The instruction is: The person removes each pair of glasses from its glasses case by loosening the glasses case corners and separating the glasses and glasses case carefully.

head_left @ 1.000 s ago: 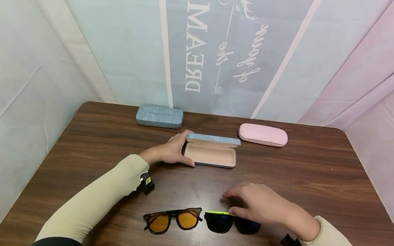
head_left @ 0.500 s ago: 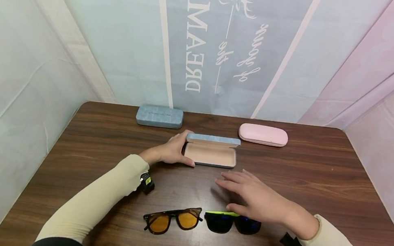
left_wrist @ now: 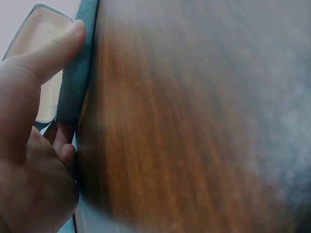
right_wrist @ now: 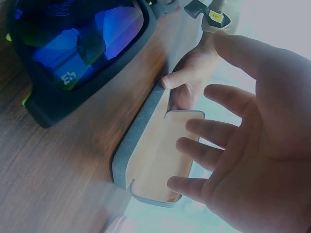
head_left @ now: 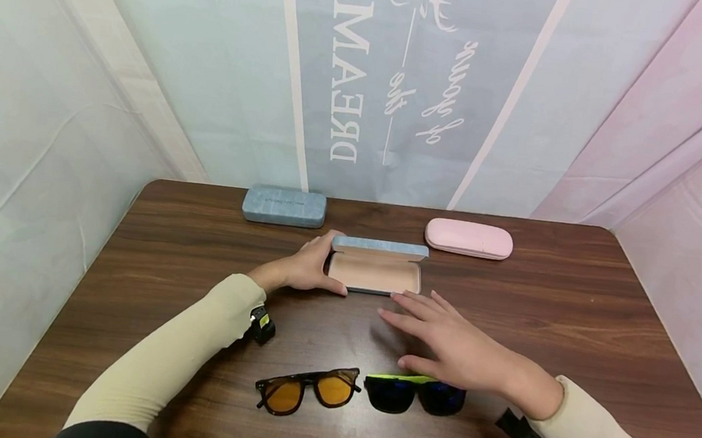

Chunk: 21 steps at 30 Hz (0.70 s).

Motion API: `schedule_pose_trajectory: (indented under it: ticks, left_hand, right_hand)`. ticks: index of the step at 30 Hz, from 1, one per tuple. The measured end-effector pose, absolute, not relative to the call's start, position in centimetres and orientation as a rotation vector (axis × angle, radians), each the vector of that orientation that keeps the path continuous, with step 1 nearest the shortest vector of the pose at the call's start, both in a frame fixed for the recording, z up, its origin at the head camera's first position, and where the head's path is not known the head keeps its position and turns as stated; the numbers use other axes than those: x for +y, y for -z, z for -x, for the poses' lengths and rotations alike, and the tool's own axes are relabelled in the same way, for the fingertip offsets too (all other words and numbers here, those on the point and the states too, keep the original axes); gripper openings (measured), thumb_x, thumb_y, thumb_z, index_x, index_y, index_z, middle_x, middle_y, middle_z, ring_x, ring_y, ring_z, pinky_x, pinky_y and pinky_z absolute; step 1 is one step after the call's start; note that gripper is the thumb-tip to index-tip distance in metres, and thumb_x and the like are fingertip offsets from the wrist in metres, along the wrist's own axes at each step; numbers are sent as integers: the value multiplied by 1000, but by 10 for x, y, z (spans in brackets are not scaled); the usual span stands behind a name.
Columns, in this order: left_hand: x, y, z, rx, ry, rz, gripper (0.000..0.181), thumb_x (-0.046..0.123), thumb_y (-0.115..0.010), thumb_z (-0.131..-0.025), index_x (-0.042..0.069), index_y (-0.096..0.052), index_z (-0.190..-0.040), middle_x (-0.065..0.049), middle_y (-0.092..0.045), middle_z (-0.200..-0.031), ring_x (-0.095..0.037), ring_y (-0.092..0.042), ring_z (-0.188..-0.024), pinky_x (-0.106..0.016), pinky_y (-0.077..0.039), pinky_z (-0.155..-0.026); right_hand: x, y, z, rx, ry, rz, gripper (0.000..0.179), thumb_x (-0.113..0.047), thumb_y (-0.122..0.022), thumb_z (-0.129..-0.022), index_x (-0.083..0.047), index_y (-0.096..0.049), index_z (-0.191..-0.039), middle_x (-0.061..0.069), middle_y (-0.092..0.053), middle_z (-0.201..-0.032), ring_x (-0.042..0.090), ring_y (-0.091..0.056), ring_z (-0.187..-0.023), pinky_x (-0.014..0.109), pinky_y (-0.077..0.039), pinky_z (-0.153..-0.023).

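A person's left hand holds the near-left end of an open blue eyeglass case, thumb along the front edge and fingers bent round behind, where the head view loses them; the left wrist view shows only a few fingertips below the case's corner. The right hand is spread, grasping nothing, palm down over the desk between the case and a pair of dark sunglasses; whether its fingertips touch the case's front edge is hard to tell. The case sits near the middle of the desk, lid raised at the back, beige lining in sight. The right hand covers part of the sunglasses' upper right rim, and the right wrist view cuts them off at the top left, catching a blue mirrored lens with a small mark too unclear to read. Just beside them lie black-framed glasses with amber lenses. Toward the back edge rest a closed blue case, its lettering too small to make out, and a closed pink case. Cream sleeves run out of frame below; behind, a cloth backdrop with reversed lettering, including "DREAMS," is cropped at the top.
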<state>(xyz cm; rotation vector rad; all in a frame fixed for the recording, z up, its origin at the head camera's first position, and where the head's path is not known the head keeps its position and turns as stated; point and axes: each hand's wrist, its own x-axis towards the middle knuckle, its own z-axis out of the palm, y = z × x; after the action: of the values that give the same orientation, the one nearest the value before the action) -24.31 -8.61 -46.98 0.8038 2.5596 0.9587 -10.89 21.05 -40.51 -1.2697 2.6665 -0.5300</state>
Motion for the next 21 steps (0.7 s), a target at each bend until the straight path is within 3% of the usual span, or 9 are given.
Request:
schedule_pose_trajectory:
  ticks: [14, 21]
  left_hand:
    - [-86, 467, 243, 2553, -950, -773, 98, 36, -89, -80, 6, -28, -151, -15, -48, -146, -33, -41, -135, -51, -30, -114]
    - [-86, 468, 243, 2547, -955, -772, 98, 36, -89, -80, 6, -29, -150, -14, -49, -145, -32, -41, -135, -51, -30, -114]
  right_hand:
    - [208, 400, 118, 2706, 534, 1204, 80, -36, -75, -94, -19, -34, -160, 16, -19, -167, 43, -23, -150, 68, -18, -115]
    - [207, 398, 120, 2724, 575, 1177, 80, -34, -75, -94, -18, -34, -160, 13, -13, -169, 36, -18, -153, 65, -15, -117]
